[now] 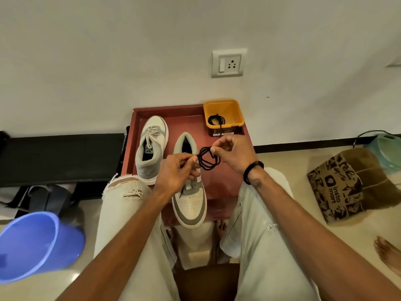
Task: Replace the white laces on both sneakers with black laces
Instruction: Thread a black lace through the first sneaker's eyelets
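The person sits with both knees apart in front of a low red tray table that stands against the white wall. Both hands are raised above it and both pinch one coiled black lace: the left hand holds the left side of the coil between thumb and fingers, and the right hand grips its right side, so the loops hang between the two hands. Under the hands lies the near sneaker, white and grey, with its toe pointing to the person; how it is laced I cannot tell, because the left hand covers most of the front. The far sneaker stands to the left of it, toe to the wall, and it has a white lace tied on it. At the far right corner of the table is a yellow tub, and inside it lies a second black lace, with one end hanging over the near rim. On the floor at the left is a blue bucket, and at the right a printed paper bag. The right wrist wears a black band.
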